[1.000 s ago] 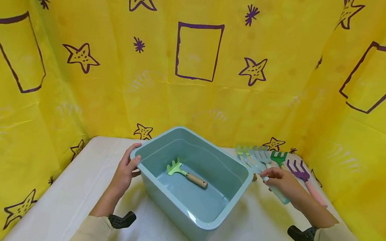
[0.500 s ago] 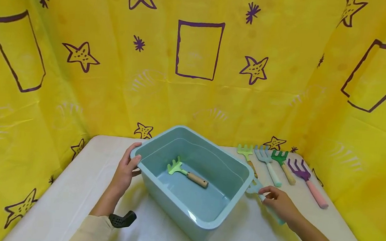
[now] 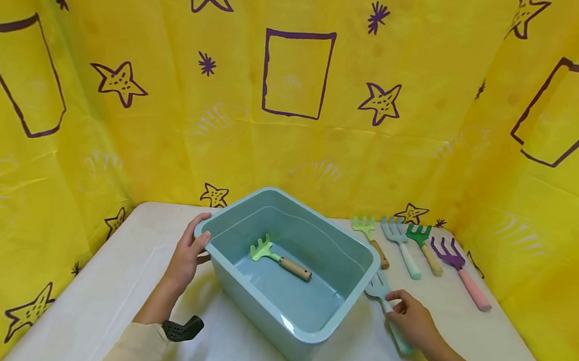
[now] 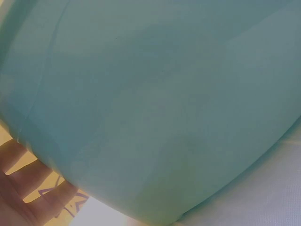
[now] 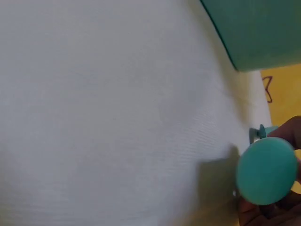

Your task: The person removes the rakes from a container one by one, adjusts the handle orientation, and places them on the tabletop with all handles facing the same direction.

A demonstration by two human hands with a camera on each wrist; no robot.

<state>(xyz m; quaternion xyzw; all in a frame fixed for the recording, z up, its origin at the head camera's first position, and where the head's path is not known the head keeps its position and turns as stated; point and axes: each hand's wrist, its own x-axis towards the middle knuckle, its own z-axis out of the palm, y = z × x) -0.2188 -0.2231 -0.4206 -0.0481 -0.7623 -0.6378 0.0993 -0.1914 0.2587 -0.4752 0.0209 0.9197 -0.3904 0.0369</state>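
Note:
A blue-green plastic bin stands turned at an angle on the table, with a light green hand rake on its floor. My left hand grips the bin's left corner, thumb over the rim and fingers along the outside. Beside the right corner, my right hand pinches a pale blue hand fork where the handle meets the head. Its head lies close to the bin wall and its handle slants toward me. The right wrist view looks onto the round end of the mint handle.
Behind my right hand several hand rakes lie in a row: light green, light blue, dark green and purple with a pink handle. Yellow sheeting walls in the white table.
My right hand has drawn the pale blue fork away from the other rakes, toward me and slightly left, turning its handle nearer to me. My left hand and the bin stay put.

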